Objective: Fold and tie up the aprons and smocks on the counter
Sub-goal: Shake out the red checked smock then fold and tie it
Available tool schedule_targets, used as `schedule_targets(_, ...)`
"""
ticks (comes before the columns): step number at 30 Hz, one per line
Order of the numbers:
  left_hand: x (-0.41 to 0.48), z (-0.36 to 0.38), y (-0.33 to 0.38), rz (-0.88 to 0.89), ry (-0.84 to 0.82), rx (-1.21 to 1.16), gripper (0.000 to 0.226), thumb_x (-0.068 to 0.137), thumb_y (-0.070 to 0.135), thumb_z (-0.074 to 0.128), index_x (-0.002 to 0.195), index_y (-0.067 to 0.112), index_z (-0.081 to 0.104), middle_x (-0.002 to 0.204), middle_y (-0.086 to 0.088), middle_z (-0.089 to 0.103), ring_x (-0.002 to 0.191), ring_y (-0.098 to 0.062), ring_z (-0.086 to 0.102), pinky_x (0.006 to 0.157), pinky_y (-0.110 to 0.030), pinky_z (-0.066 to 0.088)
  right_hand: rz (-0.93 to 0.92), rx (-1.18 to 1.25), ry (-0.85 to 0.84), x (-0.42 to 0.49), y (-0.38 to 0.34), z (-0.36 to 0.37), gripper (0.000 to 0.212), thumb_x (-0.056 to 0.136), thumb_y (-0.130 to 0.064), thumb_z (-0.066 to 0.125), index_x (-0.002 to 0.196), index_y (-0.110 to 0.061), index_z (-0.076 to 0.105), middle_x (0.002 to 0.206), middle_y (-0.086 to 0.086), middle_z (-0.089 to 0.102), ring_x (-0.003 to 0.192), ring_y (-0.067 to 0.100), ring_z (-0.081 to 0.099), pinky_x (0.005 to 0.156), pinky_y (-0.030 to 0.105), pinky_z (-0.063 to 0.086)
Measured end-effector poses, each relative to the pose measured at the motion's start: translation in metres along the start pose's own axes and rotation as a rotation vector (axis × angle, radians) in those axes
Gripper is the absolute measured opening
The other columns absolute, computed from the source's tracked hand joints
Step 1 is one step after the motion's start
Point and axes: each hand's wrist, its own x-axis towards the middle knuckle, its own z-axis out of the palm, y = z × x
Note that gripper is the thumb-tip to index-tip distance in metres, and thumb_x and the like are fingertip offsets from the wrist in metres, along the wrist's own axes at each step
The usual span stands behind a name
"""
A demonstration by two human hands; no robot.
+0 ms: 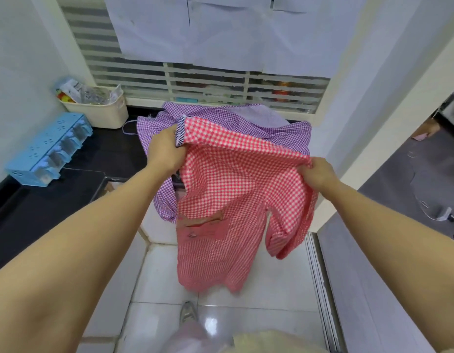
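Currently, left hand point(166, 151) and right hand point(318, 173) each grip the red checked smock point(236, 179), fingers closed on its upper edge.

My left hand point(166, 149) has its fingertips buried in the folds of the red-and-white checked cotton smock point(236, 179), so I cannot see how they pinch it. My right hand point(317, 171) hides its fingertips the same way. That smock covers most of the purple-and-white checked garment point(154, 128) lying behind it, and I cannot tell whether that is one piece or several. The black stone counter point(111, 146) runs off the left edge. The cream plastic basket point(103, 110) at far left holds crumpled packets too small to identify. The grey shoe point(187, 312) near me is partly hidden, and the bottom edge is blurred.
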Motion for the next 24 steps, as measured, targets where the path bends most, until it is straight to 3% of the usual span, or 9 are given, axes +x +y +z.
schedule_targets(2,0.010,0.007,0.007,-0.008,0.026,-0.039,0.013,0.092,0.022,0.057,0.090,0.009,0.059,0.087,-0.005,0.065,0.080,-0.026,0.058,0.067,-0.037,0.045,0.018,0.001,0.187,0.011,-0.007,-0.004,0.031,0.097,-0.021,0.048,0.096,0.003,0.068,0.100,0.025,0.066,0.097,0.040,0.059,0.075,0.037,0.042)
schedule_targets(5,0.041,0.011,0.006,-0.093,0.030,-0.149,0.016,0.086,0.032,0.064,0.082,0.017,0.063,0.084,-0.005,0.070,0.079,-0.026,0.065,0.073,-0.047,0.054,0.103,0.016,0.395,0.039,-0.022,-0.011,0.029,0.090,-0.034,0.053,0.096,-0.017,0.076,0.102,0.019,0.067,0.104,0.039,0.056,0.089,0.042,0.047)
schedule_targets(8,0.070,0.013,-0.001,-0.110,0.046,-0.192,0.023,0.082,0.037,0.071,0.069,0.021,0.060,0.078,-0.002,0.070,0.074,-0.024,0.066,0.068,-0.043,0.052,0.132,0.078,0.391,0.070,-0.041,-0.012,0.027,0.093,-0.027,0.051,0.095,-0.012,0.074,0.099,0.015,0.067,0.090,0.034,0.061,0.072,0.031,0.043)
schedule_targets(14,0.143,0.021,-0.035,-0.166,0.116,-0.254,0.043,0.082,0.036,0.073,0.055,0.019,0.044,0.062,-0.001,0.058,0.059,-0.023,0.054,0.056,-0.042,0.045,0.085,0.285,0.505,0.143,-0.105,0.013,0.027,0.099,-0.013,0.039,0.109,-0.004,0.063,0.097,0.003,0.063,0.091,0.020,0.057,0.076,0.029,0.039)
schedule_targets(18,0.219,0.019,-0.093,-0.161,0.094,-0.254,0.046,0.073,0.053,0.068,0.057,0.014,0.050,0.067,-0.013,0.064,0.061,-0.032,0.062,0.058,-0.050,0.052,-0.092,0.370,0.488,0.215,-0.154,0.054,0.023,0.096,-0.005,0.039,0.108,0.000,0.057,0.103,0.014,0.064,0.091,0.023,0.056,0.075,0.032,0.042)
schedule_targets(20,0.255,0.019,-0.128,-0.176,0.068,-0.213,0.053,0.070,0.058,0.066,0.064,0.005,0.058,0.070,-0.014,0.066,0.065,-0.034,0.064,0.060,-0.052,0.054,-0.126,0.341,0.432,0.252,-0.180,0.077,0.022,0.097,-0.005,0.040,0.111,0.001,0.055,0.099,0.011,0.061,0.088,0.020,0.054,0.068,0.027,0.039)
schedule_targets(22,0.293,0.013,-0.159,-0.224,0.045,-0.144,0.054,0.073,0.057,0.067,0.068,0.004,0.060,0.069,-0.011,0.065,0.063,-0.028,0.063,0.060,-0.046,0.054,-0.132,0.314,0.352,0.293,-0.212,0.104,0.021,0.100,-0.006,0.040,0.114,0.000,0.055,0.099,0.006,0.058,0.087,0.015,0.051,0.056,0.011,0.033)
schedule_targets(24,0.319,0.008,-0.184,-0.235,0.010,-0.067,0.038,0.083,0.046,0.071,0.066,0.017,0.053,0.065,0.000,0.056,0.061,-0.015,0.055,0.058,-0.031,0.044,-0.138,0.289,0.255,0.320,-0.235,0.129,0.021,0.101,-0.007,0.042,0.117,-0.001,0.054,0.100,0.003,0.056,0.087,0.012,0.050,0.054,0.000,0.033)
